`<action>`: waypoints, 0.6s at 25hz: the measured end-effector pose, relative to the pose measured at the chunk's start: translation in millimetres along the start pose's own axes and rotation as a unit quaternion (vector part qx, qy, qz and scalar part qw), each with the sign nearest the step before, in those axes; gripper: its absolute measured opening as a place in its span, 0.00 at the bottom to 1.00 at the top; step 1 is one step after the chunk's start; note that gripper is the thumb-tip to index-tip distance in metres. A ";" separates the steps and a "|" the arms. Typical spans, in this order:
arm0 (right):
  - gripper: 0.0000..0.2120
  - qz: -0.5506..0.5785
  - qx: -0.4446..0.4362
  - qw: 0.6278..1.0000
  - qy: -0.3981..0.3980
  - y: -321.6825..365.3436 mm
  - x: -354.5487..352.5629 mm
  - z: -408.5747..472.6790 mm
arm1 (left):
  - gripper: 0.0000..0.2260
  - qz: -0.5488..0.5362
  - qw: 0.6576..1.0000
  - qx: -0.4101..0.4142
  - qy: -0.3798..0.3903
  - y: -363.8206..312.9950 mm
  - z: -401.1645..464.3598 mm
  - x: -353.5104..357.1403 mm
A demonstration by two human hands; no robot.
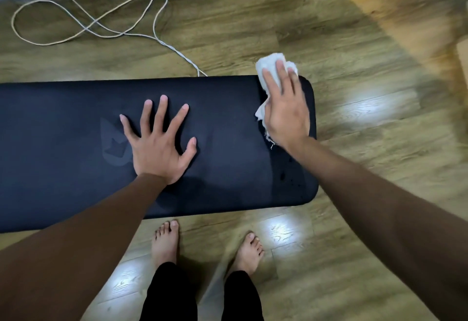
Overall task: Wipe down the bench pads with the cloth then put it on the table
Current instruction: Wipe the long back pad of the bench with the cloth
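A long black bench pad runs across the view from the left edge to its rounded right end. My left hand lies flat on the middle of the pad with its fingers spread, holding nothing. My right hand presses a crumpled white cloth onto the pad's far right corner; part of the cloth sticks out past the pad's far edge and more shows under my palm. A few dark wet spots sit on the pad near its right end.
Wooden floor surrounds the bench. A white cable lies looped on the floor beyond the pad and runs under its far edge. My bare feet stand right in front of the bench.
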State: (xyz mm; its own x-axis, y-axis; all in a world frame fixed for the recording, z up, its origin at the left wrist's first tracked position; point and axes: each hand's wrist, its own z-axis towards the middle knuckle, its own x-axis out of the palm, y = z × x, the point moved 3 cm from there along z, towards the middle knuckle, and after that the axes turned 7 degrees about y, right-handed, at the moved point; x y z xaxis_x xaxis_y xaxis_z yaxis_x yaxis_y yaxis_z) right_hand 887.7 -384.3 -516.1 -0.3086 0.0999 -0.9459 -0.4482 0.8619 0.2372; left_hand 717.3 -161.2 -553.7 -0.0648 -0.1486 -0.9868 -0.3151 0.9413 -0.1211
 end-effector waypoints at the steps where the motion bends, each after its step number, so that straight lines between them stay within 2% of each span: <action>1: 0.33 0.007 -0.004 1.000 -0.006 3.5 4.4 -20.4 | 0.30 0.000 1.000 0.000 0.002 0.1 0.1 -0.1; 6: 0.31 0.026 -0.027 0.999 -0.001 32.2 40.8 -156.0 | 0.29 -0.006 1.000 -0.003 0.008 0.7 0.3 0.4; 8: 0.30 0.038 -0.032 0.999 0.013 35.5 46.6 -177.9 | 0.29 -0.007 1.000 -0.003 0.001 0.1 -0.9 1.5; 12: 0.28 0.027 -0.064 0.998 0.010 15.6 24.1 -115.2 | 0.29 -0.009 1.000 0.002 -0.008 1.7 0.3 3.4; 15: 0.29 0.000 0.009 1.000 0.017 -15.0 -3.5 -23.8 | 0.29 -0.010 1.000 0.003 -0.017 1.4 -1.1 4.1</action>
State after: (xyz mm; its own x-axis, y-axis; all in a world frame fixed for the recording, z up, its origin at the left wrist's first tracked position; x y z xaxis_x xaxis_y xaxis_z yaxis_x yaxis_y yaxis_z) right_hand 875.5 -409.4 -511.0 -0.3366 0.0828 -0.9380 -0.4339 0.8704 0.2326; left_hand 715.5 -160.8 -557.8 -0.0274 -0.1568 -0.9872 -0.3100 0.9403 -0.1407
